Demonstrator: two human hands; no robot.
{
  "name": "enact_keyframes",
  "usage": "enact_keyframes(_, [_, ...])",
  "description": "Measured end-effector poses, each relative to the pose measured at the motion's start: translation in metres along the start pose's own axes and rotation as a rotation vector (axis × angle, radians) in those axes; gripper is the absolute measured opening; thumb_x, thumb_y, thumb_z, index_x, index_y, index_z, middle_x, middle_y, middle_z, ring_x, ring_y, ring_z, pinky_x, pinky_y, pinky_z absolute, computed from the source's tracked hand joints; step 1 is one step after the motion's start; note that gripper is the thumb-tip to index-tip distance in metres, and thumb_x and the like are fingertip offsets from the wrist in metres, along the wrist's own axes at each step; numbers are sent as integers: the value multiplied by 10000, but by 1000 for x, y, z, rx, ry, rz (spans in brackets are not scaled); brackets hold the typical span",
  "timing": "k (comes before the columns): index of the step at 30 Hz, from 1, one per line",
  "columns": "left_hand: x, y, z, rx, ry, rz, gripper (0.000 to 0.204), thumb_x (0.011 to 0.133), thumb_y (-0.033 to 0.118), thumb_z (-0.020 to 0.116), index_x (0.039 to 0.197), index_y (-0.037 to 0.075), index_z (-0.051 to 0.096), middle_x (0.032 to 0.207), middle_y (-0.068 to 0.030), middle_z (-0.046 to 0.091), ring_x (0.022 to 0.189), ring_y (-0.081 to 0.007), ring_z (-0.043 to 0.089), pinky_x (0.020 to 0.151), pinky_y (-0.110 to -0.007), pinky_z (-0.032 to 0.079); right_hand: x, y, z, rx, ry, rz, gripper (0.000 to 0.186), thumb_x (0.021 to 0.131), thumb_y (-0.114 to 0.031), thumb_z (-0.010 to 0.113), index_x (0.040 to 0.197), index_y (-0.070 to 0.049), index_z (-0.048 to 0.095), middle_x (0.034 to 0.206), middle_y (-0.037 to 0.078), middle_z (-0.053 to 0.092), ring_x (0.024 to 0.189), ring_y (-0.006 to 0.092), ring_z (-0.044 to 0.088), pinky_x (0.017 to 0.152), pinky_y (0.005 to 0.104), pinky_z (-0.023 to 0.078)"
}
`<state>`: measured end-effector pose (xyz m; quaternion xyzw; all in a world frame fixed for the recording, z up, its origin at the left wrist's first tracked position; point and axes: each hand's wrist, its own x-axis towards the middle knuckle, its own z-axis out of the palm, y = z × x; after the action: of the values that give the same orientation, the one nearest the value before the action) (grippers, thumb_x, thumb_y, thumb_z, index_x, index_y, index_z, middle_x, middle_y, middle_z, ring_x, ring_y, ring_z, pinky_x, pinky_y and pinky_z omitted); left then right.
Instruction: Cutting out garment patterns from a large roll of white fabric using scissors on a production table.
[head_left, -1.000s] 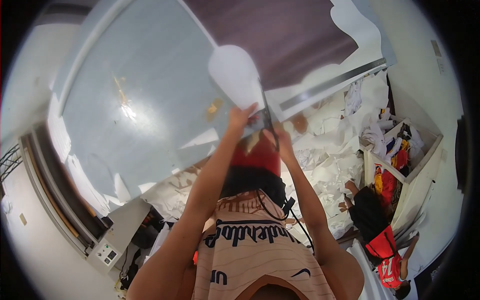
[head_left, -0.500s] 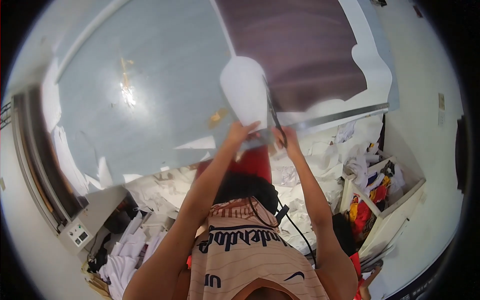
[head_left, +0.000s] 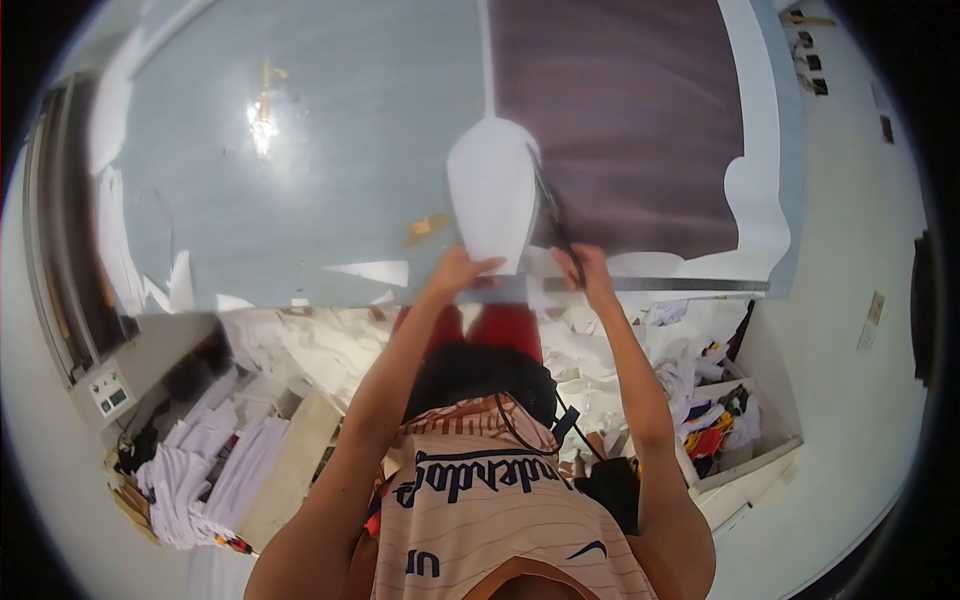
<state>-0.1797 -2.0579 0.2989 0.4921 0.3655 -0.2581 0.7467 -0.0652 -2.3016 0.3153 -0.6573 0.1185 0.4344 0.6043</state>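
Observation:
My right hand (head_left: 588, 270) is closed around the handles of long dark scissors (head_left: 556, 212). Their blades point away from me, along the right edge of a white rounded piece (head_left: 490, 190), where it meets a dark purplish-brown sheet (head_left: 620, 130) with a white border. Whether the blades are parted is hard to see. At the near, narrow end of the white piece, my left hand (head_left: 462, 272) pinches its edge, the thumb on top and the other fingers partly hidden. Whether the piece is paper or cloth, I cannot tell.
Everything lies on a wide grey-blue table (head_left: 340, 180). A metal strip (head_left: 690, 285) runs along its near right edge, and white scraps (head_left: 370, 271) lie near its front. Below are heaped white material, a bin of coloured cloth (head_left: 715, 430) at right and folded white cloth (head_left: 195, 450) at left.
The view has turned, so the table's near edge now looks level. Both hands keep their holds, and the scissors still lie along the white piece's right edge.

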Motion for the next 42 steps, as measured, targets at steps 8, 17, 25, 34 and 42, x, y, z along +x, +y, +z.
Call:
enact_keyframes(8, [-3,10,-8,-65,12,-58,351,888,104,763,1193,-37,660,1053,-118,707,784,-232,723,674,-331,622,44,-75,-22,-370,-159,5,422,850,-349,839,628,-91,589,493,-40,473,410,57,431,408,247,320])
enact_keyframes(17, [7,3,-21,-74,-26,-28,330,906,151,763,1178,-13,676,1031,-90,736,744,-183,736,630,-290,582,99,-139,-33,-697,-290,3,500,800,-391,875,585,-89,539,507,-45,438,427,59,412,414,251,322])
enact_keyframes(25, [2,12,-32,-13,71,-107,343,896,220,784,1124,-23,702,982,-101,741,733,-184,727,649,-329,587,116,-158,-37,-1014,-272,-210,540,749,-437,904,568,-79,542,521,-48,399,454,66,374,438,287,304])
enact_keyframes(34, [79,144,-61,699,754,849,412,840,313,826,1031,-38,726,838,-160,736,697,-247,689,686,-356,553,46,-69,45,36,-111,161,400,887,-366,798,690,-101,573,547,-24,516,449,84,492,420,251,349])
enact_keyframes(42, [170,214,-36,591,457,711,283,881,249,776,981,-14,753,763,-115,728,676,-152,665,660,-314,533,62,-67,104,20,6,10,442,921,-415,738,687,-88,557,546,-19,511,458,94,501,446,268,363])
